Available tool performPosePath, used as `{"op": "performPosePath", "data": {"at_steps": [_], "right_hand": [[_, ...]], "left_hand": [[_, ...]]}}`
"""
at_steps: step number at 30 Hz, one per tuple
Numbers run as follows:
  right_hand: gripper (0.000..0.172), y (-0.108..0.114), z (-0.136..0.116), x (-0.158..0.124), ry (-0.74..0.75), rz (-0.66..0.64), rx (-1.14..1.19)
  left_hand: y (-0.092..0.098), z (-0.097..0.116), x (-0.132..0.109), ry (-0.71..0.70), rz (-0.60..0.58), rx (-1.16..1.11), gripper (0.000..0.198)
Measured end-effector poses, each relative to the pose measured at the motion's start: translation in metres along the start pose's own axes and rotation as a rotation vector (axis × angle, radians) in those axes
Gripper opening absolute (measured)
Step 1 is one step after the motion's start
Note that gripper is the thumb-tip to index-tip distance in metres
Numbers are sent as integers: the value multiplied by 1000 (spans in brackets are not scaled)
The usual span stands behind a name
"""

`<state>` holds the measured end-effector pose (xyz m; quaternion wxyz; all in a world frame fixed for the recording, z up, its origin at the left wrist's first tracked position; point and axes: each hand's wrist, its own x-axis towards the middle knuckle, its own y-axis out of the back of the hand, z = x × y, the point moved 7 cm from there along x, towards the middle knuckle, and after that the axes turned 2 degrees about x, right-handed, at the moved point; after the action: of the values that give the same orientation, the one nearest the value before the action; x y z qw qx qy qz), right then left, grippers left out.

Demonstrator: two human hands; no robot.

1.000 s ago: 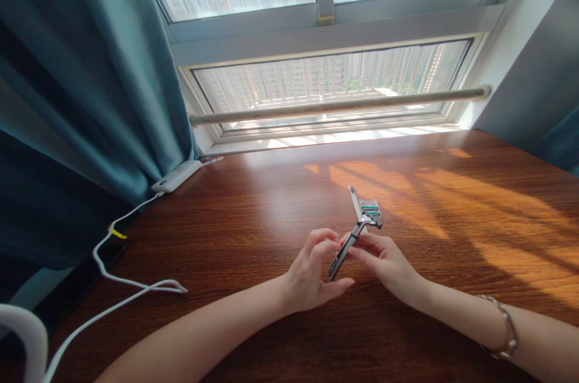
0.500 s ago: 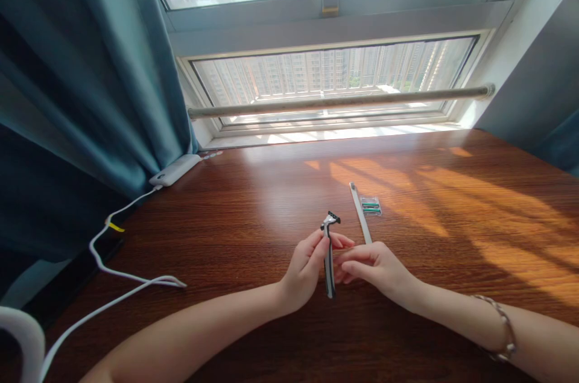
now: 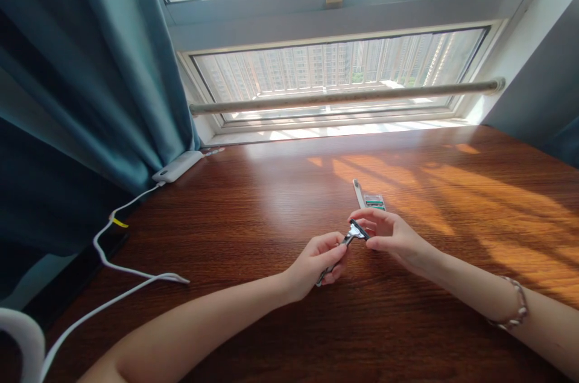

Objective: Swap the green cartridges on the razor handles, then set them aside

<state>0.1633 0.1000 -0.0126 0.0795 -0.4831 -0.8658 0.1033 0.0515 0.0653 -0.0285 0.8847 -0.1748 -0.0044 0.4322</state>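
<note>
My left hand (image 3: 318,261) is closed round the handle of a black and silver razor (image 3: 347,240), which slants up to the right above the wooden table (image 3: 253,214). My right hand (image 3: 391,237) pinches the razor's head between thumb and fingers. Just beyond the right hand lie a small clear case of green razor cartridges (image 3: 374,202) and a slim white strip (image 3: 359,192) on the table.
A white power bank (image 3: 177,166) sits at the table's back left by the teal curtain (image 3: 81,87), with a white cable (image 3: 131,268) trailing toward the near left. A rod (image 3: 344,95) runs along the window behind the table. Sunlight patches fall at right.
The razor went from standing upright in my left hand to slanting right. My right hand rose from the table and took hold of its head.
</note>
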Motion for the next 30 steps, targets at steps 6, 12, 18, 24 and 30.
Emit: {"op": "performPosePath", "data": {"at_steps": [6, 12, 18, 24, 30], "right_hand": [[43, -1, 5, 0, -26, -37, 42], [46, -3, 11, 0, -40, -70, 84], [49, -3, 14, 0, -54, -65, 111], [50, -4, 16, -1, -65, -67, 130], [50, -6, 16, -2, -63, -76, 154]], "left_hand": [[-4, -6, -1, 134, -46, -68, 40], [-5, -6, 0, 151, -30, -72, 45], [-6, -9, 0, 175, -62, -121, 44], [-5, -10, 0, 189, -55, -114, 43], [-6, -9, 0, 205, -65, -145, 42]]}}
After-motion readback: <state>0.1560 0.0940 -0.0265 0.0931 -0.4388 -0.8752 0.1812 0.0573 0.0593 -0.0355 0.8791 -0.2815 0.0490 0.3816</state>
